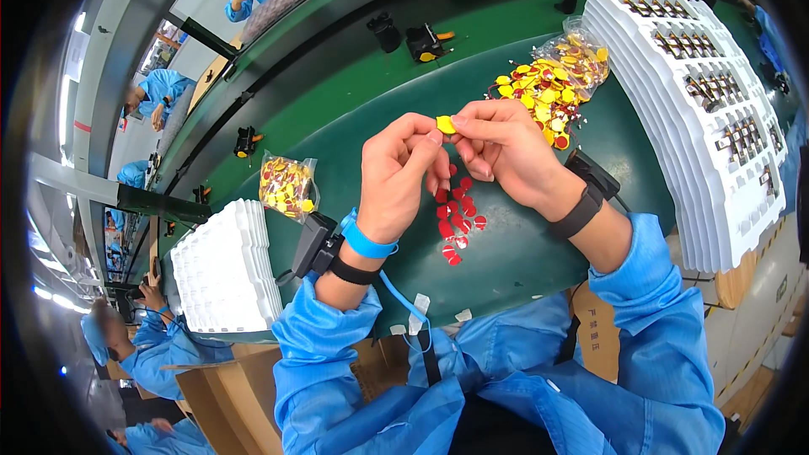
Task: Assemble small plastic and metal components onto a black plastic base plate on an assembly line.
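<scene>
A small round yellow disc (446, 125) sits between my two hands, above the dark green work surface (371, 278). My left hand (396, 170) is closed, its thumb and forefinger pinching the disc's near left edge. From the other side my right hand (510, 156) is closed too, thumb and forefinger on the disc's right edge. Whether another piece lies under the fingers is hidden. Below the hands several red discs (445, 212) lie scattered on the surface. A pile of yellow and red discs (548, 93) with thin wires spreads to the right, beyond my right hand.
A clear bag of similar discs (287, 185) lies on the left. White trays (221, 274) are stacked at the left, and a taller stack (628, 109) holding small parts stands at the right. A green conveyor (337, 84) runs behind, carrying black parts (428, 42). Co-workers sit beyond.
</scene>
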`<state>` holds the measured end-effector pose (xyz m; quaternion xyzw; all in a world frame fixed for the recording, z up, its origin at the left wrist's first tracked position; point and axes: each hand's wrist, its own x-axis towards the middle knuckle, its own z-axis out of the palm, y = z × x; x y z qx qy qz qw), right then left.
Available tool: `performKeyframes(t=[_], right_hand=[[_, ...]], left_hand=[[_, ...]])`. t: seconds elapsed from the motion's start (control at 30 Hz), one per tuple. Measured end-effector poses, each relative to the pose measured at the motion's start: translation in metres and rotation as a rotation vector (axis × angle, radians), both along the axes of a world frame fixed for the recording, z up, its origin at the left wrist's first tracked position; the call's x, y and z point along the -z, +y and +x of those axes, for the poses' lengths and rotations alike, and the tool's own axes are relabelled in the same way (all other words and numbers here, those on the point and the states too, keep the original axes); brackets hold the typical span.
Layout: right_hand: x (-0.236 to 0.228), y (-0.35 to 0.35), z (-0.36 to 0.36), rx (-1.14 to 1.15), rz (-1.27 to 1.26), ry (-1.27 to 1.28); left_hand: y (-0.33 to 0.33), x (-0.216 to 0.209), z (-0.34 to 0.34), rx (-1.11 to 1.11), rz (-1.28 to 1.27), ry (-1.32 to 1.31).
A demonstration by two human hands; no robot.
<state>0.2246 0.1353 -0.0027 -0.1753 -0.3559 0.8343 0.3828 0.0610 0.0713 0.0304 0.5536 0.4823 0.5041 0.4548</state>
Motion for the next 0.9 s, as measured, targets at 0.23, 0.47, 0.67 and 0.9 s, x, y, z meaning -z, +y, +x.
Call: performKeyframes(t=[0.23,0.47,0.67,0.9], right_hand=[[-0.001,0.006,0.008,0.011,-0.087,0.167],[0.000,0.012,0.011,0.228,-0.101,0.076],[-0.003,0.012,0.012,0.259,-0.064,0.045],[-0.007,0.017,0.012,0.335,-0.036,0.000]], left_hand=[[0.001,-0.003,-0.008,-0.082,0.047,0.241],[0.014,0.005,-0.016,0.317,0.325,1.529],[0.052,0.014,-0.050,0.606,0.109,1.176],[0.123,-0.029,-0.128,-0.232,-0.052,0.590]])
